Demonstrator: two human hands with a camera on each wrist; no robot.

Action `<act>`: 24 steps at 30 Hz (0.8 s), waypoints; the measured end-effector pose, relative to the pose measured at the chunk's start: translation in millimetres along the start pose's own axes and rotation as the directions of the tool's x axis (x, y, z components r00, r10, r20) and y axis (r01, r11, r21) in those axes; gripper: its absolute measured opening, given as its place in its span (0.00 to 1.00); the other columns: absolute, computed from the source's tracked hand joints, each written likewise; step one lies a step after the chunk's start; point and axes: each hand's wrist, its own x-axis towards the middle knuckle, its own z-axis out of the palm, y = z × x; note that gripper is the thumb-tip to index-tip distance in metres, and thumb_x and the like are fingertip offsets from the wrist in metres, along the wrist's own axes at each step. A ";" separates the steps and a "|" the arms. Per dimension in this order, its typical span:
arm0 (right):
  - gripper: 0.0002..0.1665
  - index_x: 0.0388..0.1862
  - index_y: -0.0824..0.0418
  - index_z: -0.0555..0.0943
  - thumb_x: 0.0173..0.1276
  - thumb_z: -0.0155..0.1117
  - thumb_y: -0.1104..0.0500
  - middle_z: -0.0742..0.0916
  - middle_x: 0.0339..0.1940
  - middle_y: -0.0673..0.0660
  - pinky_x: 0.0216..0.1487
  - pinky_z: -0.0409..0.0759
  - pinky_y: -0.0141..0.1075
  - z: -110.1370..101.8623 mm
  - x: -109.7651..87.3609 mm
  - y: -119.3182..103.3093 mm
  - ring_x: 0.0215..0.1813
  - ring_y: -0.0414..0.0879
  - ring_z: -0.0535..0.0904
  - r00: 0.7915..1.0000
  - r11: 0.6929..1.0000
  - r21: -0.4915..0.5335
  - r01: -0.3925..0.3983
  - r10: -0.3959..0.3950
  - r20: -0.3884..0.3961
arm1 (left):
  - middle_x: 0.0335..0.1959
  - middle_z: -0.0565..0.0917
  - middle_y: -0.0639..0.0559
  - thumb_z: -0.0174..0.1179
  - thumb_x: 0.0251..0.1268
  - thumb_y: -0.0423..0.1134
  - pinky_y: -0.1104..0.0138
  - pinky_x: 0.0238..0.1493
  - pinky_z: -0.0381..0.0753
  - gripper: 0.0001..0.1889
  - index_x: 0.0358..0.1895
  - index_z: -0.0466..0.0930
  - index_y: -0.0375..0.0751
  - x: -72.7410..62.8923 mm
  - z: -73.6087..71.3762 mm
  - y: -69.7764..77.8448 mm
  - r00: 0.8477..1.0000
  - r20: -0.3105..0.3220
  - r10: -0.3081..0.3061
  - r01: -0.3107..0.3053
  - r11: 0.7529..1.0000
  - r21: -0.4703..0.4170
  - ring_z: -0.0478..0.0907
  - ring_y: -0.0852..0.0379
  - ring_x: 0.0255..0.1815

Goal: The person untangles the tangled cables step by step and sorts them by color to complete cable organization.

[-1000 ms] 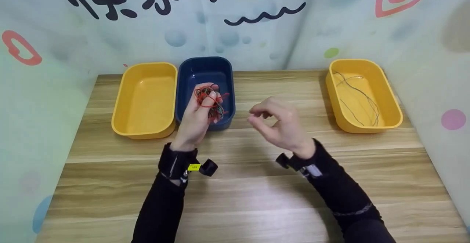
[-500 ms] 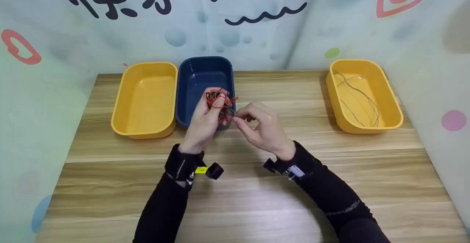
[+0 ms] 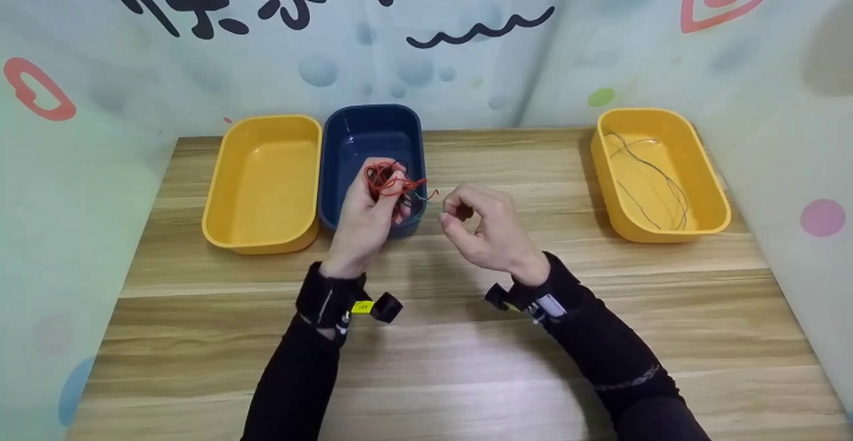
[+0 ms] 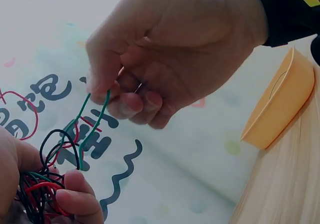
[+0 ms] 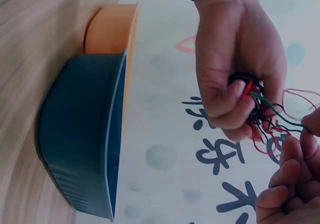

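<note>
The left hand (image 3: 363, 221) curls around tangled wires (image 3: 380, 176). To its right, the right hand (image 3: 488, 228) pinches a green wire (image 4: 102, 112), plain in the left wrist view, faint in the head view.

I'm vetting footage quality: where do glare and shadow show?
Head view: pale glare on the table at bottom centre, soft shadow near the right hand; left wrist view: that hand's palm side dim against the pale backdrop; right wrist view: the blue bin shaded outside.
</note>
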 end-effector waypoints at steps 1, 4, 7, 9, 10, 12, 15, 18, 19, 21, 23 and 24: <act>0.04 0.25 0.63 0.75 0.56 0.60 0.68 0.81 0.22 0.54 0.30 0.73 0.30 -2.2 0.5 -0.1 0.27 0.41 0.75 1.000 1.000 0.000 -0.010 0.010 -0.008 | 0.31 0.75 0.46 0.50 0.73 0.33 0.72 0.24 0.73 0.07 0.49 0.69 0.37 0.0 -0.2 0.2 1.000 0.002 0.007 -0.007 1.000 0.009 0.73 0.57 0.22; 0.03 0.26 0.63 0.78 0.58 0.61 0.68 0.83 0.23 0.54 0.30 0.72 0.28 -8.5 2.1 -0.3 0.27 0.39 0.75 0.998 0.999 -0.005 -0.046 0.046 -0.038 | 0.30 0.76 0.45 0.51 0.73 0.33 0.71 0.24 0.74 0.07 0.49 0.71 0.36 0.0 -1.2 0.7 0.999 0.013 0.035 -0.036 0.998 0.044 0.73 0.57 0.21; 0.03 0.28 0.63 0.80 0.60 0.62 0.70 0.84 0.24 0.54 0.30 0.71 0.26 -13.5 3.8 -0.4 0.27 0.38 0.75 0.994 0.997 0.000 -0.082 0.081 -0.067 | 0.29 0.77 0.43 0.52 0.73 0.34 0.70 0.24 0.75 0.07 0.49 0.71 0.35 0.2 -2.8 0.4 0.997 0.036 0.068 -0.072 0.993 0.092 0.74 0.54 0.21; 0.03 0.30 0.64 0.81 0.61 0.63 0.71 0.85 0.25 0.55 0.31 0.72 0.25 -16.3 4.9 -0.4 0.28 0.37 0.75 0.992 0.995 0.023 -0.101 0.103 -0.079 | 0.28 0.77 0.42 0.51 0.73 0.34 0.70 0.23 0.75 0.07 0.48 0.72 0.35 0.2 -4.1 0.3 0.994 0.054 0.092 -0.098 0.987 0.127 0.74 0.50 0.21; 0.03 0.30 0.66 0.81 0.61 0.63 0.72 0.85 0.25 0.56 0.31 0.72 0.25 -17.6 5.1 -0.5 0.28 0.36 0.75 0.990 0.993 0.046 -0.109 0.113 -0.086 | 0.27 0.77 0.42 0.51 0.73 0.34 0.70 0.23 0.75 0.07 0.48 0.72 0.35 0.2 -4.6 0.1 0.992 0.065 0.105 -0.113 0.983 0.147 0.75 0.48 0.21; 0.02 0.31 0.68 0.80 0.62 0.64 0.72 0.85 0.27 0.58 0.33 0.74 0.25 -20.0 5.5 -0.1 0.30 0.36 0.76 0.987 0.988 0.091 -0.122 0.131 -0.095 | 0.26 0.78 0.43 0.51 0.74 0.35 0.71 0.23 0.75 0.07 0.47 0.72 0.34 0.0 -5.5 0.1 0.988 0.093 0.124 -0.139 0.973 0.184 0.75 0.45 0.22; 0.01 0.32 0.73 0.79 0.63 0.62 0.73 0.85 0.29 0.62 0.36 0.76 0.26 -23.0 5.9 0.5 0.32 0.35 0.76 0.982 0.980 0.149 -0.133 0.150 -0.112 | 0.28 0.78 0.43 0.51 0.74 0.35 0.70 0.23 0.76 0.08 0.48 0.72 0.33 -0.6 -6.5 -0.3 0.982 0.138 0.131 -0.158 0.965 0.211 0.75 0.42 0.22; 0.02 0.33 0.75 0.77 0.65 0.60 0.74 0.85 0.31 0.65 0.39 0.77 0.27 -25.9 6.2 2.0 0.35 0.36 0.77 0.978 0.974 0.184 -0.135 0.161 -0.136 | 0.29 0.79 0.43 0.52 0.73 0.36 0.69 0.24 0.77 0.08 0.48 0.73 0.34 -1.5 -6.9 -0.4 0.977 0.178 0.119 -0.157 0.963 0.220 0.75 0.40 0.23; 0.02 0.34 0.76 0.77 0.65 0.60 0.74 0.84 0.32 0.66 0.40 0.78 0.28 -26.7 6.3 2.5 0.35 0.38 0.78 0.976 0.971 0.200 -0.133 0.164 -0.145 | 0.30 0.79 0.42 0.52 0.73 0.36 0.69 0.24 0.78 0.09 0.48 0.73 0.34 -1.9 -6.9 -0.3 0.975 0.190 0.113 -0.155 0.962 0.224 0.75 0.39 0.24; 0.02 0.34 0.78 0.75 0.65 0.58 0.75 0.84 0.33 0.67 0.41 0.78 0.29 -28.4 6.7 2.7 0.37 0.39 0.78 0.973 0.965 0.230 -0.127 0.166 -0.158 | 0.30 0.79 0.41 0.52 0.73 0.38 0.67 0.25 0.78 0.09 0.47 0.73 0.36 -2.4 -7.0 0.1 0.971 0.216 0.105 -0.156 0.959 0.234 0.75 0.39 0.24; 0.02 0.34 0.79 0.74 0.64 0.57 0.77 0.82 0.32 0.67 0.42 0.78 0.29 -29.7 6.6 3.3 0.37 0.40 0.78 0.972 0.960 0.255 -0.119 0.165 -0.167 | 0.31 0.80 0.39 0.53 0.73 0.39 0.67 0.25 0.78 0.08 0.46 0.73 0.36 -2.7 -7.5 0.2 0.964 0.244 0.102 -0.163 0.956 0.243 0.75 0.37 0.25; 0.02 0.34 0.79 0.73 0.64 0.57 0.77 0.82 0.32 0.66 0.41 0.77 0.29 -30.4 6.5 3.4 0.36 0.39 0.77 0.973 0.958 0.263 -0.114 0.162 -0.166 | 0.31 0.79 0.39 0.53 0.73 0.39 0.67 0.24 0.78 0.08 0.46 0.73 0.37 -2.8 -7.7 0.5 0.961 0.257 0.102 -0.167 0.954 0.248 0.75 0.36 0.24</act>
